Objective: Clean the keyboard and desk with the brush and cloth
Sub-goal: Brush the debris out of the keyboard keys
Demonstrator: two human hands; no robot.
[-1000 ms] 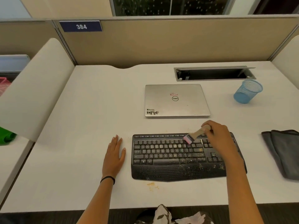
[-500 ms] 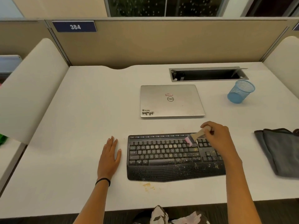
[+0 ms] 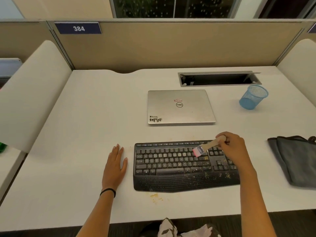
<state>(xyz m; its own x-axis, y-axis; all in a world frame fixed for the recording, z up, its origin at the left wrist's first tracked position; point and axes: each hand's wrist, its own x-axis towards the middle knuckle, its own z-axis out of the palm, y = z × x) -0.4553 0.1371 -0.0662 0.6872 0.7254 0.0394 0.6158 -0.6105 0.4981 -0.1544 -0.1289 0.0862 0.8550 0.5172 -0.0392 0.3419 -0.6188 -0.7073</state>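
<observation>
Leftward, a blue sign (image 3: 78, 28) reads 384, the left hand (image 3: 114, 165) lies flat and empty on the white surface (image 3: 85, 134) beside the crumb-dusted black keyboard (image 3: 171, 170), a silver Dell laptop (image 3: 181, 106) behind, while the right hand (image 3: 236, 149) pinches the seemingly light wooden-handled pink brush (image 3: 206, 147) by its stiff handle over the keys, with the soft grey cloth (image 3: 297, 161) far right.

The brush (image 3: 207, 146), gripped in the right hand (image 3: 234, 149), has shifted a little to the right and toward the person across the keyboard (image 3: 171, 170). Its pink bristles (image 3: 198, 152) have left the top rows and now rest at the right end of the main key block, just beside the navigation keys. The head camera has swung slightly right, so everything on the surface sits further left in view and the grey cloth (image 3: 297, 161) shows more fully.
</observation>
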